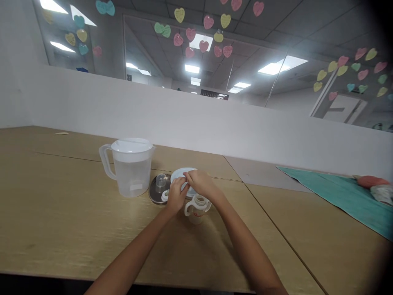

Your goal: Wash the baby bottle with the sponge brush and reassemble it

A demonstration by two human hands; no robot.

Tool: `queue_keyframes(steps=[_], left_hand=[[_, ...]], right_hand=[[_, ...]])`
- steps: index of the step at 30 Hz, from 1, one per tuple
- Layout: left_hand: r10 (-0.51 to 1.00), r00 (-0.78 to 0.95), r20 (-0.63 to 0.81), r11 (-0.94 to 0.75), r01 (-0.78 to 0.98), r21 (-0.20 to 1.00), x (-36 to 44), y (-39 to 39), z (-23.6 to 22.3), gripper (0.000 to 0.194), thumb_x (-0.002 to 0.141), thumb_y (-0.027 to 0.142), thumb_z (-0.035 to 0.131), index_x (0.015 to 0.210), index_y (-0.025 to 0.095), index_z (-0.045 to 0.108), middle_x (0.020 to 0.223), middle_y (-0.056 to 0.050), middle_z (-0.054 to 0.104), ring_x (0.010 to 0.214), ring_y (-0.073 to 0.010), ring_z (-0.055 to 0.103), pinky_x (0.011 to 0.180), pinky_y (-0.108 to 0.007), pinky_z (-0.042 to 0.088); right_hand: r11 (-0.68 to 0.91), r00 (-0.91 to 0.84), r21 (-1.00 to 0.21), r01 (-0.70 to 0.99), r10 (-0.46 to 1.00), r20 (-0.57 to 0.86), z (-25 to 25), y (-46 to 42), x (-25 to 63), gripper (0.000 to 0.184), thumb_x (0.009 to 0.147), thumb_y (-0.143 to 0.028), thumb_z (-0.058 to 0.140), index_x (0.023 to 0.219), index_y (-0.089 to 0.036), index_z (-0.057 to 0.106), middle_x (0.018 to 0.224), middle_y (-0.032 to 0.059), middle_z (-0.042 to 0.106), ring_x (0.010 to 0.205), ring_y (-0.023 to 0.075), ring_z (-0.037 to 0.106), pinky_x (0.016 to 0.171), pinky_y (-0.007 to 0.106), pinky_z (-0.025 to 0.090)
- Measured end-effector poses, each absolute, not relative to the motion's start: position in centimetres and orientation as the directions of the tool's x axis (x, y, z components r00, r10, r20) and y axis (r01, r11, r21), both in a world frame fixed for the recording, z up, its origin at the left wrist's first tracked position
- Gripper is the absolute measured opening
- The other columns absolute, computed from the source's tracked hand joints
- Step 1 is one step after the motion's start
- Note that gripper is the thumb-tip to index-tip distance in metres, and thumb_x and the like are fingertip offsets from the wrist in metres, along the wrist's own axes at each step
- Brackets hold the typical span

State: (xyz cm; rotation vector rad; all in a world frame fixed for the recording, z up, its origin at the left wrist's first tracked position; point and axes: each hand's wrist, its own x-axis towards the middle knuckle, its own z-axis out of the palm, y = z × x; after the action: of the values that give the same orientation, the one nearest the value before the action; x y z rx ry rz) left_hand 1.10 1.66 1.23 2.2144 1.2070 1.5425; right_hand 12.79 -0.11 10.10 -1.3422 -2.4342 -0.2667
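My left hand [177, 194] and my right hand [200, 182] meet at the fingertips over a pale plate-like dish [181, 171]. The fingers of both are pinched together; whatever may be between them is hidden or too small to name. Just below my right hand stands an uncapped baby bottle [197, 214] with two handles and red lettering, upright on the table. To the left of my hands lies a round dark metal tray [152, 198]. On it sit a clear dome cap [161, 181] and a white ring collar [165, 196], partly covered by my left hand.
A translucent lidded pitcher [132, 170] stands left of the tray, its handle facing left. At right, a green cloth [331, 188] carries a red and white item [374, 184]. The wooden table [67, 213] has seams and ends at a white wall [172, 116].
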Motion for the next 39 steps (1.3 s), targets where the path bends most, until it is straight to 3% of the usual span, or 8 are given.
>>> queue_keyframes(steps=[7,11,17,21,27,39], left_hand=[[0.713,0.088,0.696,-0.655,0.438,0.616,0.1,2.8,0.8,0.026,0.086,0.036,0.043,0.087,0.018,0.062,0.088,-0.005,0.065,0.085,-0.0189,0.055,0.081,-0.032,0.04],[0.722,0.044,0.691,-0.65,0.386,0.654,0.2,2.7,1.1,0.023,0.084,0.034,0.048,0.087,0.017,0.063,0.091,-0.004,0.066,0.088,-0.0187,0.056,0.082,-0.031,0.04],[0.758,0.015,0.652,-0.622,0.315,0.717,-0.3,3.0,1.6,0.026,0.082,0.035,0.049,0.091,0.016,0.065,0.094,-0.006,0.066,0.09,-0.0196,0.057,0.083,-0.032,0.041],[0.73,0.042,0.682,-0.637,0.401,0.658,-0.5,2.8,1.7,0.026,0.083,0.035,0.048,0.091,0.018,0.065,0.096,-0.005,0.065,0.092,-0.0196,0.055,0.085,-0.033,0.04],[0.693,0.132,0.709,-0.645,0.554,0.527,-0.2,3.2,0.4,0.024,0.085,0.034,0.046,0.085,0.019,0.065,0.091,-0.004,0.064,0.09,-0.0191,0.053,0.086,-0.034,0.038],[0.678,0.141,0.721,-0.649,0.575,0.498,0.3,3.1,0.6,0.026,0.086,0.036,0.045,0.089,0.019,0.064,0.092,-0.005,0.063,0.092,-0.0185,0.052,0.086,-0.035,0.038]], right_hand=[[0.575,-0.43,-0.226,0.786,0.771,0.469,11.2,-0.8,13.1,0.013,0.085,-0.021,0.047,0.086,-0.017,0.06,0.08,0.0022,0.065,0.071,0.0118,0.055,0.062,0.021,0.034],[0.529,-0.361,-0.197,0.825,0.763,0.537,11.3,-0.6,13.1,0.013,0.083,-0.021,0.05,0.082,-0.018,0.063,0.085,0.0034,0.064,0.077,0.0136,0.056,0.066,0.023,0.035],[0.494,-0.38,-0.087,0.865,0.759,0.529,10.4,0.1,12.6,0.018,0.085,-0.03,0.049,0.082,-0.021,0.064,0.09,0.0043,0.061,0.081,0.0153,0.056,0.068,0.024,0.037],[0.458,-0.364,-0.026,0.889,0.74,0.566,10.7,-0.2,12.3,0.019,0.089,-0.029,0.044,0.086,-0.018,0.059,0.089,0.0061,0.062,0.086,0.0167,0.056,0.069,0.025,0.037],[0.374,-0.277,-0.051,0.926,0.765,0.582,11.8,-1.2,12.2,0.022,0.095,-0.029,0.031,0.094,-0.016,0.048,0.08,0.0061,0.063,0.069,0.0173,0.059,0.057,0.025,0.034],[0.508,-0.073,-0.308,0.805,0.599,0.798,14.0,-2.0,14.7,0.014,0.092,-0.025,0.033,0.082,-0.019,0.04,0.068,0.001,0.056,0.057,0.0135,0.05,0.053,0.023,0.03]])
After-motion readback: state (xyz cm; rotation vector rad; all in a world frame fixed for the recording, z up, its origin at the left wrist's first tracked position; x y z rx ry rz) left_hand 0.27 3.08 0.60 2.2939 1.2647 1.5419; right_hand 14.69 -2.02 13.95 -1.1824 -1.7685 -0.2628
